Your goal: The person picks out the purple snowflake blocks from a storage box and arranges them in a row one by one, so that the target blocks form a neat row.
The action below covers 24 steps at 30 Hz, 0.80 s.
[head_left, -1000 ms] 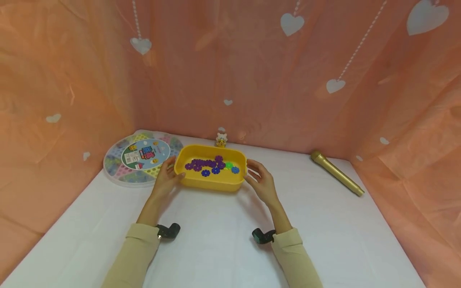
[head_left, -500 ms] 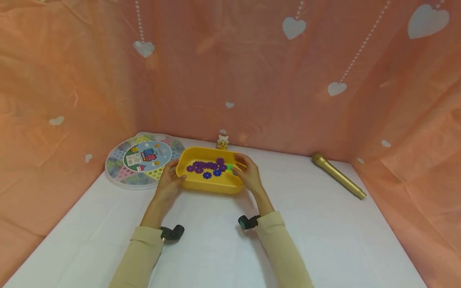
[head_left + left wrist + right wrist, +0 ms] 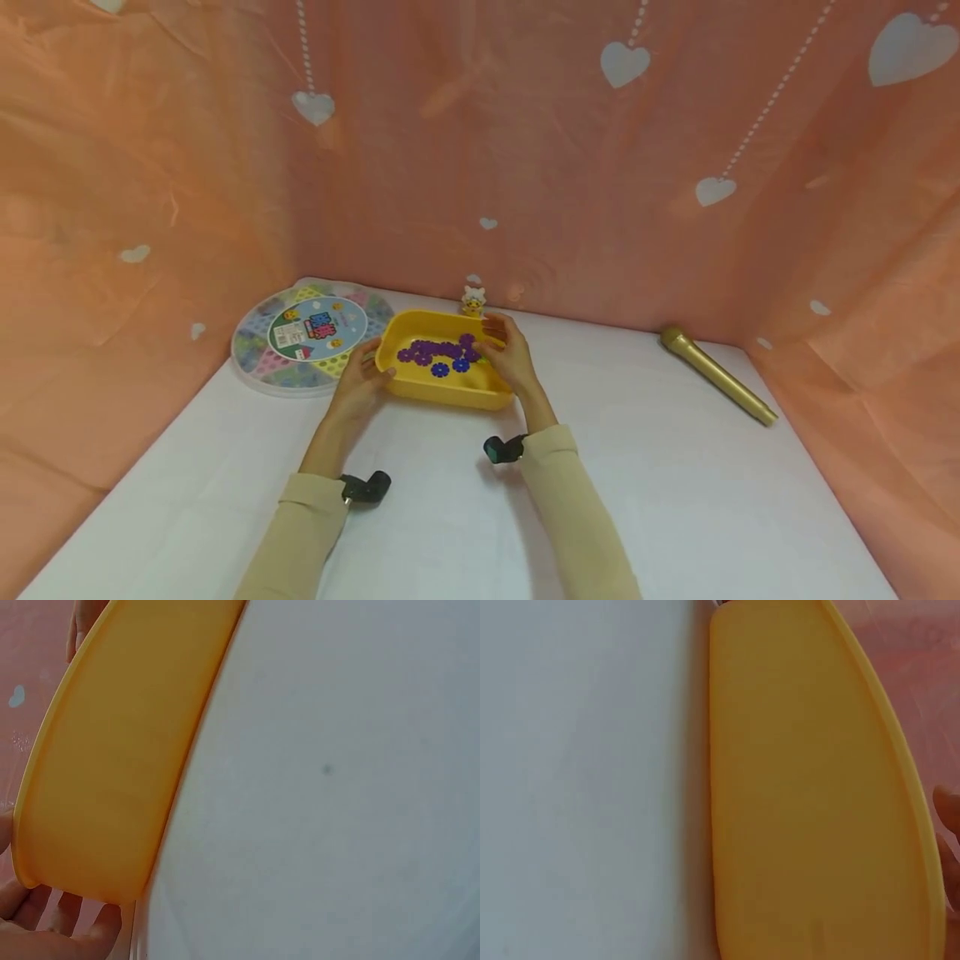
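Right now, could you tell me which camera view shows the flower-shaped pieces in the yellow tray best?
The head view: the purple and blue flower-shaped pieces lie in plain sight inside the yellow tray. Both wrist views show only the tray's outer wall and the white table, none of the pieces.

Backdrop: peach-pink fabric [image 3: 525,167] on three sides, printed with white hearts [image 3: 624,63] on dotted strings. White table surface [image 3: 675,500], slightly creased. Even soft light, no hard shadows.
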Each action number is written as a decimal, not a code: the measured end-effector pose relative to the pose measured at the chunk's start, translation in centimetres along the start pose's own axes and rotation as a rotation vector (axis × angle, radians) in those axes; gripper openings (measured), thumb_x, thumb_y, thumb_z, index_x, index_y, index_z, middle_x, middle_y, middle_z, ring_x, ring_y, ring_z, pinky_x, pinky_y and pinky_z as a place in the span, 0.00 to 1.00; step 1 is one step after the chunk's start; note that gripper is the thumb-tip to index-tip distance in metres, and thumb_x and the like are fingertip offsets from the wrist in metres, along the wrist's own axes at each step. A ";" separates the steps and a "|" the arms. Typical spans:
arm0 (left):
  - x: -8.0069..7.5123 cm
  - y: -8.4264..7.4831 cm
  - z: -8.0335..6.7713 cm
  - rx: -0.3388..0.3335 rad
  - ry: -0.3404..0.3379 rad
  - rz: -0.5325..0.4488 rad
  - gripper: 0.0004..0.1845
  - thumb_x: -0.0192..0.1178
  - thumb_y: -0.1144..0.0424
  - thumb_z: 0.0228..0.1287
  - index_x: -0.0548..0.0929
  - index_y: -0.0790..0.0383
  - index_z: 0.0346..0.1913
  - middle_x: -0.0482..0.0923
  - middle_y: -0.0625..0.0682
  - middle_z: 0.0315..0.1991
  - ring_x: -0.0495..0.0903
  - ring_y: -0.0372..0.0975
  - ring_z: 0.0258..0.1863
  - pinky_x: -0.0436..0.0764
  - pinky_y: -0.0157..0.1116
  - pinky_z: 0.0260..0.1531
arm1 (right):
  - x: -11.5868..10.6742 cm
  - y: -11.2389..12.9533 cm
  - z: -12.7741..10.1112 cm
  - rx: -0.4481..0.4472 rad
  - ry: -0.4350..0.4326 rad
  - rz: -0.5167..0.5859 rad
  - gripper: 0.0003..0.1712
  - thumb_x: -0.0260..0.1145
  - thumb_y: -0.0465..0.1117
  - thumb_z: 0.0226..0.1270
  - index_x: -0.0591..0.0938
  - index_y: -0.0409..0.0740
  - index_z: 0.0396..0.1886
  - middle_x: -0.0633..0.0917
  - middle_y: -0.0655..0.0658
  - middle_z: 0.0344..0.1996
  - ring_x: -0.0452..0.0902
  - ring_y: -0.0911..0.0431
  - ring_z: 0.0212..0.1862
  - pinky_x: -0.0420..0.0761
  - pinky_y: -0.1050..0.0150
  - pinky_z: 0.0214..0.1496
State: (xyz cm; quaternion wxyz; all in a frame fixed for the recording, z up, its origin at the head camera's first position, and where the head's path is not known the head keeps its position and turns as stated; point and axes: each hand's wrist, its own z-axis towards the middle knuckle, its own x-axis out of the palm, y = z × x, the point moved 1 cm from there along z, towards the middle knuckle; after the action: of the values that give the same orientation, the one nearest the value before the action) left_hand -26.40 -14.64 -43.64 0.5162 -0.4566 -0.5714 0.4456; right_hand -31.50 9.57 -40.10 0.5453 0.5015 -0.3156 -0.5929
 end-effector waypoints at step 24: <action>0.1 -0.4 0.0 0.095 -0.024 -0.045 0.38 0.48 0.84 0.57 0.53 0.64 0.71 0.51 0.58 0.71 0.54 0.50 0.69 0.61 0.45 0.66 | 1.0 -0.6 0.9 0.168 0.075 -0.122 0.26 0.60 0.23 0.59 0.69 0.33 0.59 0.73 0.33 0.55 0.68 0.40 0.59 0.70 0.50 0.62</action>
State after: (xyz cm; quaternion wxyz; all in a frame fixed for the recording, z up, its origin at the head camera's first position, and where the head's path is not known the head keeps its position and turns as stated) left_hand -26.45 -14.64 -43.27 0.5400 -0.4134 -0.5660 0.4661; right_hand -32.41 8.54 -40.63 0.4756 0.5855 -0.3124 -0.5774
